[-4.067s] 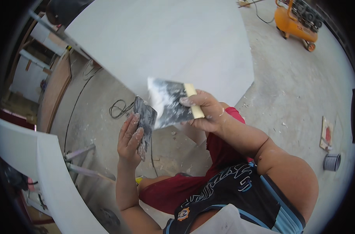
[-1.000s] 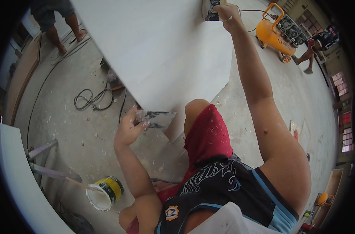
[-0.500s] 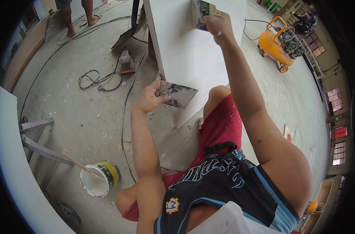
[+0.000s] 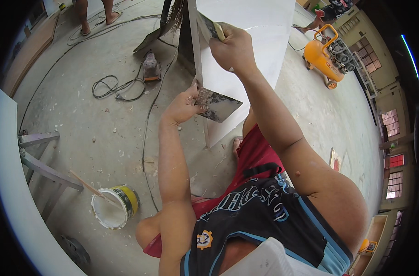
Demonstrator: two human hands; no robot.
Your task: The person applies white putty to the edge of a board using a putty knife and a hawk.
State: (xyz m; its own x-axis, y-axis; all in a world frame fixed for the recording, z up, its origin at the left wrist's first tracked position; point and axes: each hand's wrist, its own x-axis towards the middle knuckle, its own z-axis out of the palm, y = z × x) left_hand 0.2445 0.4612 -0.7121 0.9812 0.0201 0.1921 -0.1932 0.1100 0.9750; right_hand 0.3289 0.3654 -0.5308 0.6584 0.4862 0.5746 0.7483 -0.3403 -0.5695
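Right hand [image 4: 234, 49], scraper [image 4: 208, 26] shifted left over white panel [image 4: 267, 39]; compressor [image 4: 317, 53] on floor [image 4: 106, 119]

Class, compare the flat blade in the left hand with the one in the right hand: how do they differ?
The left blade shows its broad face to the camera; the right blade looks narrow, seen at a slant. The right blade has a pale yellow strip; none shows on the left blade. Both are thin and flat.

Smooth white panel [image 4: 271, 43], smeared metal blade [image 4: 222, 108], matt concrete floor [image 4: 106, 163], glossy orange compressor tank [image 4: 316, 53]
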